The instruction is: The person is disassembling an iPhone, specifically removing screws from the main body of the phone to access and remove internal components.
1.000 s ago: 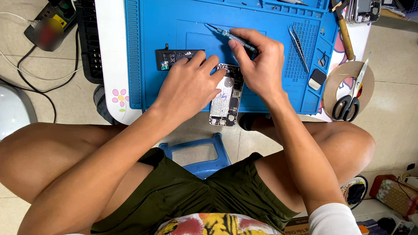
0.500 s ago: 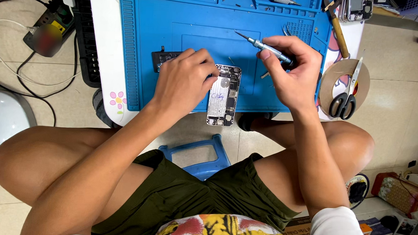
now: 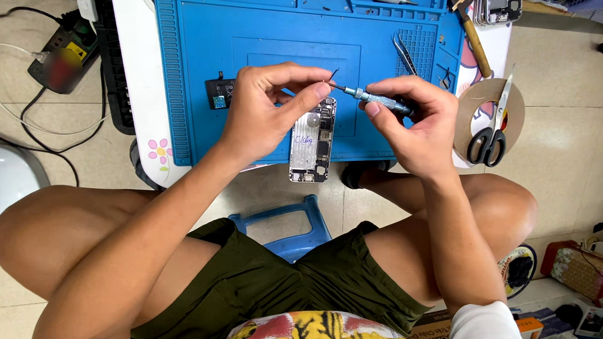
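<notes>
r hand [image 3: 412, 123] clamped on precision screwdriver [image 3: 376, 98]; l hand [image 3: 267, 110] fingers pinched at its tip, prob seating a bit/screw. next move needs steady aim into opened phone [image 3: 312, 149].

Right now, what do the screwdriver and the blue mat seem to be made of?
Screwdriver: likely metal, since the knurled handle shines silvery-blue in the right hand.
Blue mat: probably silicone or rubber, given its matte surface with moulded ridges and trays.

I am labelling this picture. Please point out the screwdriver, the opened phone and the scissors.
screwdriver [image 3: 376, 98]: head view, on the knurled metal shaft ahead of the right hand's fingers.
opened phone [image 3: 313, 146]: head view, on the middle of its exposed inside.
scissors [image 3: 487, 145]: head view, on the black handles.
</notes>
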